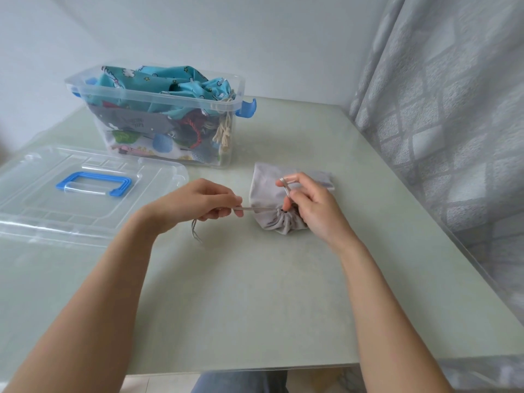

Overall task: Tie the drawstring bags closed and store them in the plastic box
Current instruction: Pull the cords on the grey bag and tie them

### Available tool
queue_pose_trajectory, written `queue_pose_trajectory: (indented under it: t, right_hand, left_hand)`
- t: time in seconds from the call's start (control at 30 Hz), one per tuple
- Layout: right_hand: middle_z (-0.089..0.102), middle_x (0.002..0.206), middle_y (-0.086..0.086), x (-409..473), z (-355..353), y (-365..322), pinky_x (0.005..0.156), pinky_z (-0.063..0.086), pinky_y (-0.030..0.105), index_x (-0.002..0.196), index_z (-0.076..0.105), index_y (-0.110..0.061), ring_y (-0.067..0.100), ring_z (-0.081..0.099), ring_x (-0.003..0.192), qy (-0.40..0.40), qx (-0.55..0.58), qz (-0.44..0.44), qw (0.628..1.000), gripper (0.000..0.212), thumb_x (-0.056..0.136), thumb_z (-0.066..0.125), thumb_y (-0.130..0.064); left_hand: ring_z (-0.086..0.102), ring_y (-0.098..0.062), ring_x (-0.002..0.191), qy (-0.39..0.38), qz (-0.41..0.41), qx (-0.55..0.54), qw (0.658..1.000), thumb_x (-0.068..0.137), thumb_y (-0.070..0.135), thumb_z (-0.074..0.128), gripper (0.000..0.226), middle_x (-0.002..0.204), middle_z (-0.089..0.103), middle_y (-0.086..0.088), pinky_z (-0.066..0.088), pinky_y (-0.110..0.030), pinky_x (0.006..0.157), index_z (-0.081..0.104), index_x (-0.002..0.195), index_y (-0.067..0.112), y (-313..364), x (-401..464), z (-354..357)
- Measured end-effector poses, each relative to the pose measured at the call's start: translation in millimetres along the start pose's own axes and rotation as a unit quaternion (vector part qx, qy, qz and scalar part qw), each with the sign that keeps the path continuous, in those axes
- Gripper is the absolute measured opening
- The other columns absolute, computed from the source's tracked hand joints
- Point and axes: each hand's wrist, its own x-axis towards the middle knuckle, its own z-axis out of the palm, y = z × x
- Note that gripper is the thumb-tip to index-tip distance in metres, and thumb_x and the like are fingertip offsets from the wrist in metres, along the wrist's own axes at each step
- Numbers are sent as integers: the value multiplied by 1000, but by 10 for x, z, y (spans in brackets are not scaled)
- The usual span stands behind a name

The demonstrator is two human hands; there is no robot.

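A small grey drawstring bag (270, 194) lies on the pale green table, its mouth gathered tight toward me. My left hand (204, 204) pinches one grey cord (259, 208) and holds it taut to the left; the cord's loose end hangs below the fingers. My right hand (309, 204) pinches the other cord, looped upward over the bag. The clear plastic box (154, 95) stands behind at the left, filled with several tied bags; a turquoise printed bag (181, 80) lies on top.
The box's clear lid (34, 194) with a blue handle (95, 183) lies flat at the left of the table. A grey patterned curtain (453, 109) hangs along the right side. The table's front edge (255, 367) runs just above my knees.
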Motion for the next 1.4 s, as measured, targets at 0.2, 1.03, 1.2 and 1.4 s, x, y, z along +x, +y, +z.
queue_pose_trajectory:
  t: [0.2,1.03,1.2,1.4]
  right_hand:
    - [63,73,-10,27,12,65,67,37,19,89,43,-24,-4,51,60,-3,-10,6,1000,19,93,49,-7]
    - [61,59,-9,18,140,26,65,45,30,70,61,-18,11,58,62,5,62,13,998,17,85,67,-25]
    - [50,55,-9,34,106,20,48,30,9,80,61,3,-2,40,46,29,82,39,995,28,90,60,-24]
    - [52,61,0,25,108,20,46,26,15,66,55,-14,1,35,44,4,60,41,997,32,95,52,-28]
  left_hand:
    - [53,-8,67,-13,116,-141,983,86,21,60,17,73,62,6,41,-16,62,72,96,16,36,37,142]
    - [65,-10,68,196,267,158,930,77,13,74,32,116,57,10,55,-27,68,64,105,23,129,176,431]
    - [65,0,77,308,246,78,916,81,24,71,12,103,63,7,51,-16,62,64,87,18,167,130,330]
    - [60,-2,72,242,197,127,941,80,26,72,7,76,64,12,44,-12,60,69,84,22,107,200,420]
